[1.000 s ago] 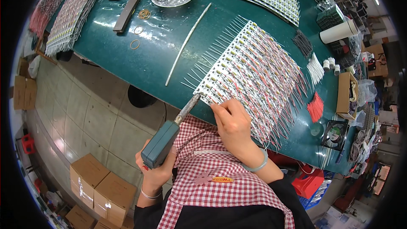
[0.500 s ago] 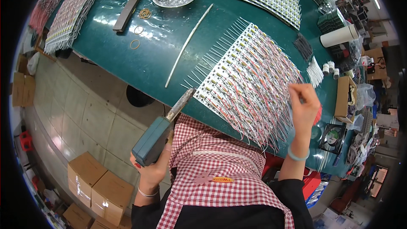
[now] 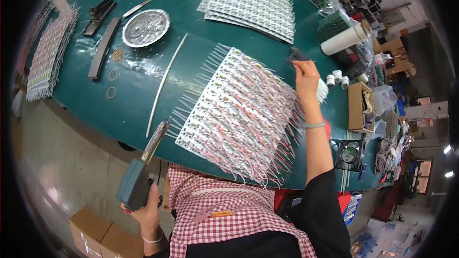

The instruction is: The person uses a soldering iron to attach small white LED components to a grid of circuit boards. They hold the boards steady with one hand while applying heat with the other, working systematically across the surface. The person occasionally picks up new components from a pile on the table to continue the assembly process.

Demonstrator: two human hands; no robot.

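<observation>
My left hand [image 3: 146,208] grips a green soldering gun [image 3: 132,185], its long metal tip pointing up over the table's near edge. That tip ends beside the lower left corner of a white panel of small circuit boards [image 3: 239,114], covered with red and white wires. Thin wire ends stick out along the panel's left side. Beyond the panel's far right corner, my right hand [image 3: 307,80] reaches to a small pile of black wires [image 3: 297,56]. Thumb and forefinger are pinched at the near end of that pile; how many wires they hold is too small to tell.
A solder-like stick [image 3: 166,85] lies left of the panel. Farther left are a metal bowl [image 3: 146,27], rubber bands [image 3: 112,75] and a dark bar [image 3: 104,48]. More white panels [image 3: 248,7] lie at the back. On the right stand a white roll [image 3: 345,39], a cardboard box [image 3: 355,107] and a fan [image 3: 349,155].
My right hand has moved forward from the panel's right edge to the black wires. The view has shifted; my left hand still holds the soldering gun near the panel's corner.
</observation>
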